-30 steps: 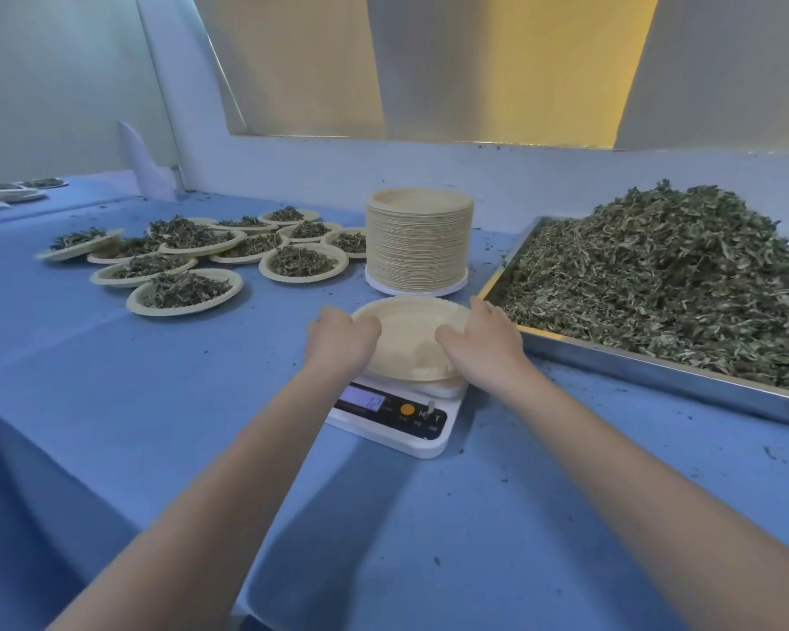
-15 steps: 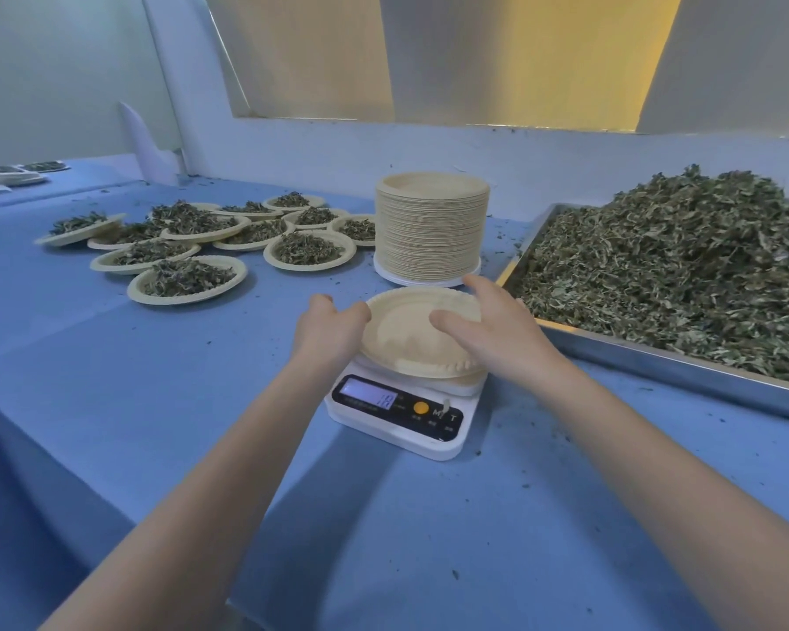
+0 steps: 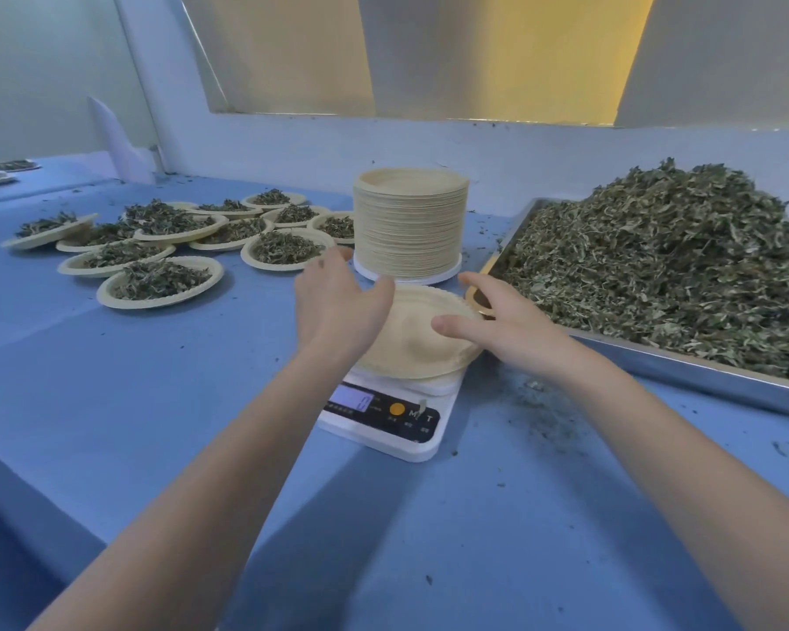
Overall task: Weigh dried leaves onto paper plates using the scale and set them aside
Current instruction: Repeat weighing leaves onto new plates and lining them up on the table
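Two hands over the scale, head view only. Your left hand (image 3: 338,307) is released, fingers spread and relaxed above the left rim of the empty paper plate (image 3: 422,337); whether it touches the rim, can't tell. Your right hand (image 3: 502,323) is also released, fingers straight, thumb reaching in over the plate's right side, nothing grasped. The plate sits between your hands on the white digital scale (image 3: 386,414), slightly tilted; the display is lit just below your left wrist, digits unreadable.

Just beyond your fingertips: the stack of empty paper plates (image 3: 411,220), upright on a white disc. Right of your right hand, almost touching it: the metal tray (image 3: 702,380) piled high with dried leaves (image 3: 666,261). Its near corner is just past your right fingers. Well left of your left hand: the filled paper plates (image 3: 160,282), about ten of them, clustered and partly overlapping, each with a small heap of leaves. Loose leaf crumbs lie on the blue tablecloth (image 3: 133,403) under your right forearm. Far left edge, well apart: more plates, too small to make out.
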